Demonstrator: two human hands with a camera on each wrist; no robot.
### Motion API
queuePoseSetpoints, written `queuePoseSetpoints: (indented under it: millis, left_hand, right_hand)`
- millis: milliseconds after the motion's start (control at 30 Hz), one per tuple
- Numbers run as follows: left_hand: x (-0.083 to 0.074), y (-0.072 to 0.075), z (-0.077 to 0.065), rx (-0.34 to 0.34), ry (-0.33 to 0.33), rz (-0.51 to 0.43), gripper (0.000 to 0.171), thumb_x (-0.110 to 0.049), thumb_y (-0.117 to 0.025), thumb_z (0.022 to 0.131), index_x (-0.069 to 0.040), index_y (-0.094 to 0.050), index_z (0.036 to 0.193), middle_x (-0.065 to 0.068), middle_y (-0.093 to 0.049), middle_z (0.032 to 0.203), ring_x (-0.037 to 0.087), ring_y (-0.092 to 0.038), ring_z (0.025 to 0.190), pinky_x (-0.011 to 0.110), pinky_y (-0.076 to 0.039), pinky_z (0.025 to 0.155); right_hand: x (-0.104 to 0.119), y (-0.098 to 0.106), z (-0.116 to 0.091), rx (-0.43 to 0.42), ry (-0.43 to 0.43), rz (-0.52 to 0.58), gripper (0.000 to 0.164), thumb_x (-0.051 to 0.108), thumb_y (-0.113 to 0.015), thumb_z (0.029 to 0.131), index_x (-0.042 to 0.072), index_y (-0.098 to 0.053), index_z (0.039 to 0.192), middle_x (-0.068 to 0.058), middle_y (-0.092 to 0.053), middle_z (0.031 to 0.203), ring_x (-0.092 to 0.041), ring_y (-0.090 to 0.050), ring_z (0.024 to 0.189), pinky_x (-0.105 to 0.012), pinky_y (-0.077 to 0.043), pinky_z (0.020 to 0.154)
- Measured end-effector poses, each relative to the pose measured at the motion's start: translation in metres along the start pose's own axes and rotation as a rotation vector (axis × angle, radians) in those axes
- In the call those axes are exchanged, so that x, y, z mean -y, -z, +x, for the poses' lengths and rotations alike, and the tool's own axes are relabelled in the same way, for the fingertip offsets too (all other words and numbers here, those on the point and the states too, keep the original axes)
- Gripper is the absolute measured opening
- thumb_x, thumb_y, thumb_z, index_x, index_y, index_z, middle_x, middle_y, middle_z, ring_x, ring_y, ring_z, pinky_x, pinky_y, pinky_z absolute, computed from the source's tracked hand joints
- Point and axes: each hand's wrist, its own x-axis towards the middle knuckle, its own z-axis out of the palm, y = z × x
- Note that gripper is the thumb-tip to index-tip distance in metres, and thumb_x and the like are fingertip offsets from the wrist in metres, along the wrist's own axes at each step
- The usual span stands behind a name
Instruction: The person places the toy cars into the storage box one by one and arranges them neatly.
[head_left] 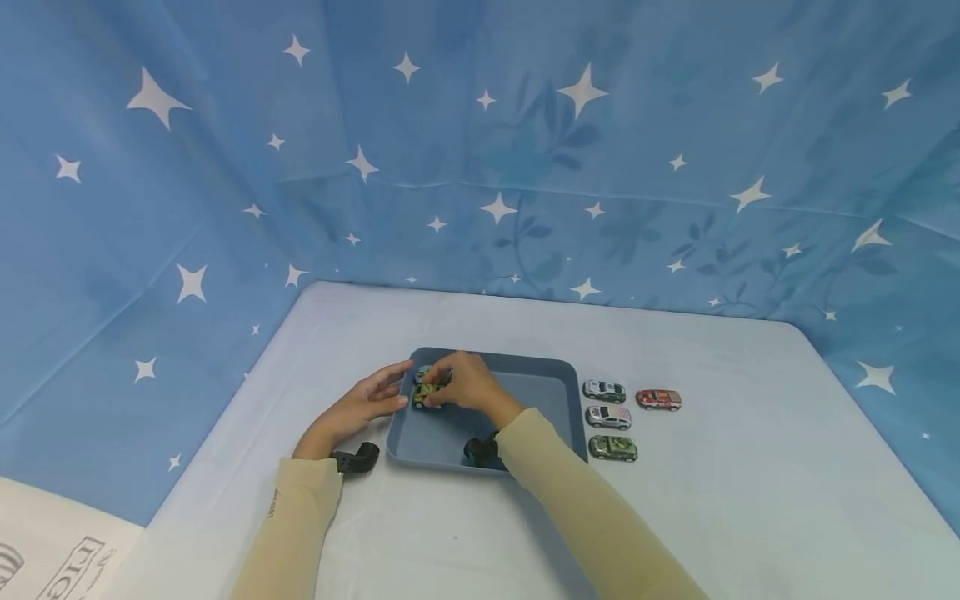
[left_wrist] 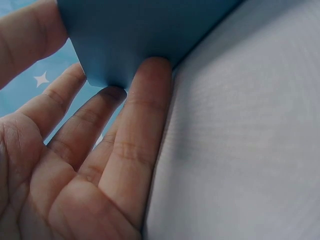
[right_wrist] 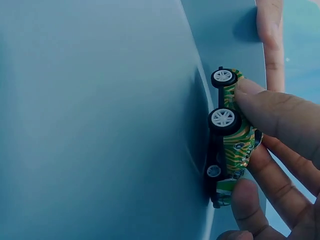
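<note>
My right hand (head_left: pixel 471 382) reaches over the left part of a shallow blue-grey tray (head_left: pixel 532 408). Between thumb and fingers it pinches a green and yellow striped toy car (right_wrist: pixel 236 142), which is at the tray floor near the left wall. Just behind that car is another toy car (head_left: pixel 422 373), bluish-green and partly covered by the fingers. My left hand (head_left: pixel 362 407) is at the tray's left side. Its fingers (left_wrist: pixel 145 110) are extended and touch the outside of the wall, as the left wrist view shows.
Right of the tray, on the white table (head_left: pixel 750 483), stand a white toy car (head_left: pixel 604 391), a silver-pink one (head_left: pixel 608 417), a dark green one (head_left: pixel 612 447) and a red one (head_left: pixel 659 399). A star-patterned blue curtain (head_left: pixel 450 125) hangs behind.
</note>
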Motion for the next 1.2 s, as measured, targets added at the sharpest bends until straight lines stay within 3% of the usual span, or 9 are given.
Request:
queuePoseSetpoints:
  millis: [733,1000,1200]
  left_hand:
    - [-0.003,-0.002,0.003,0.025,-0.047,-0.004,0.081,-0.027,-0.068,0.109,0.000,-0.024,0.171,0.030,-0.023,0.174,0.055,-0.028,0.157,0.063,-0.040,0.121]
    - [-0.003,-0.002,0.003,0.016,-0.021,0.006,0.077,-0.025,-0.065,0.110,-0.001,-0.026,0.171,0.029,-0.023,0.175,0.055,-0.027,0.157,0.066,-0.036,0.122]
    - [0.000,0.000,0.000,0.007,-0.007,0.001,0.076,-0.025,-0.065,0.110,-0.002,-0.026,0.171,0.028,-0.023,0.175,0.057,-0.025,0.157,0.068,-0.035,0.122]
  right_hand:
    - [-0.006,-0.002,-0.003,-0.049,0.031,-0.059,0.026,0.019,-0.095,0.086,0.012,-0.086,0.110,-0.001,-0.082,0.106,-0.020,-0.074,0.102,-0.040,-0.062,0.091]
    - [-0.008,0.007,-0.006,-0.015,0.086,0.045,0.025,0.009,-0.090,0.090,0.007,-0.084,0.115,-0.007,-0.081,0.113,-0.023,-0.074,0.107,-0.034,-0.061,0.089]
    - [-0.010,0.016,-0.013,0.007,0.137,0.190,0.027,0.003,-0.086,0.093,-0.002,-0.081,0.119,-0.015,-0.079,0.118,-0.029,-0.074,0.112,-0.033,-0.062,0.092]
